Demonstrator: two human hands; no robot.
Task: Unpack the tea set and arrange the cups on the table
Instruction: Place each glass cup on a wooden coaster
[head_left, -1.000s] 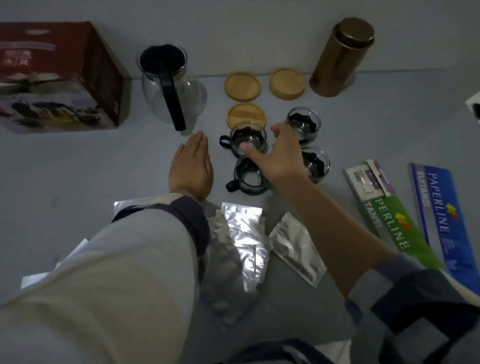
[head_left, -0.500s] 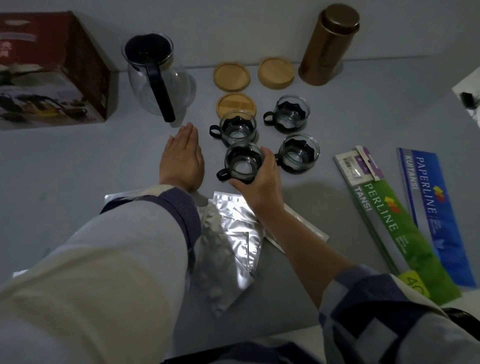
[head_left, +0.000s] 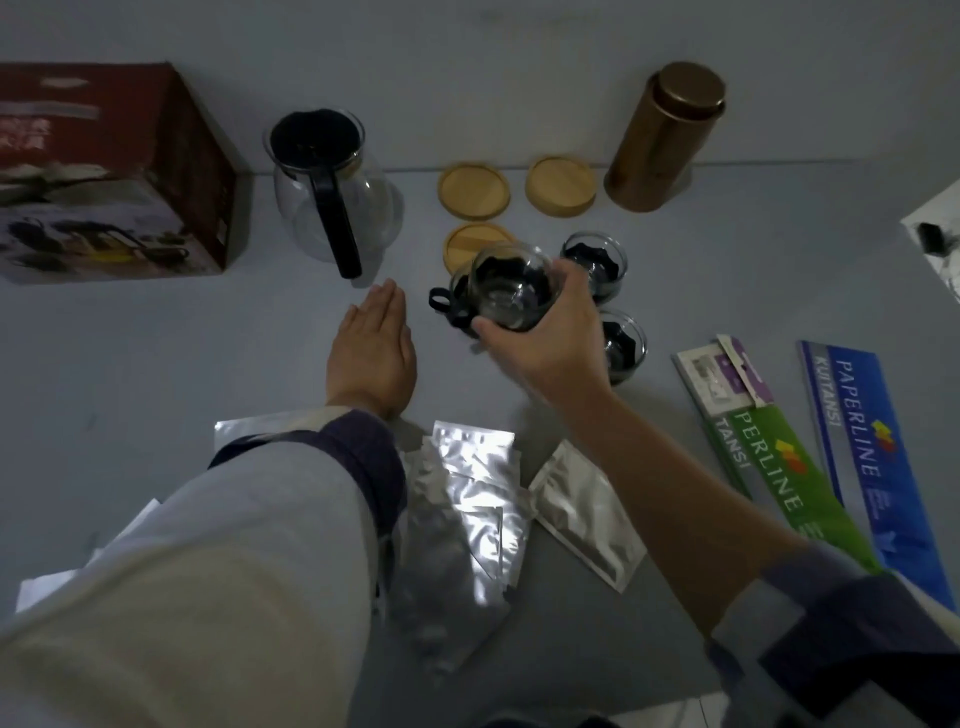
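The right hand (head_left: 545, 343) is curled around a glass cup (head_left: 511, 296), thumb on its near side and fingers over the far rim, holding it tilted above the table (head_left: 130, 364); its black handle points toward nine o'clock. Directly beneath or just behind the held cup a second cup (head_left: 451, 301) is partly hidden, only its dark handle and a slice of rim showing, and whether the two touch cannot be told. At about two o'clock from the held cup stands a third cup (head_left: 597, 260), and at four o'clock from it a fourth cup (head_left: 623, 345), half covered by the right wrist. The left hand (head_left: 374, 353) lies flat and open on the table, palm down, fingers together pointing to twelve o'clock, holding nothing, at nine o'clock from the held cup. Three round wooden coasters sit beyond the cups: one (head_left: 470, 244) just at eleven o'clock of the held cup, partly overlapped by it in view, and two side by side (head_left: 474, 189) (head_left: 561, 185) farther toward twelve. A glass teapot (head_left: 332, 192) with a black handle stands at ten o'clock, a brown box (head_left: 109, 171) farther at nine, and a bronze canister (head_left: 667, 135) at one o'clock. Silver foil packets (head_left: 467, 509) lie at six o'clock, between the forearms, and green and blue booklets (head_left: 831, 467) lie at four o'clock.
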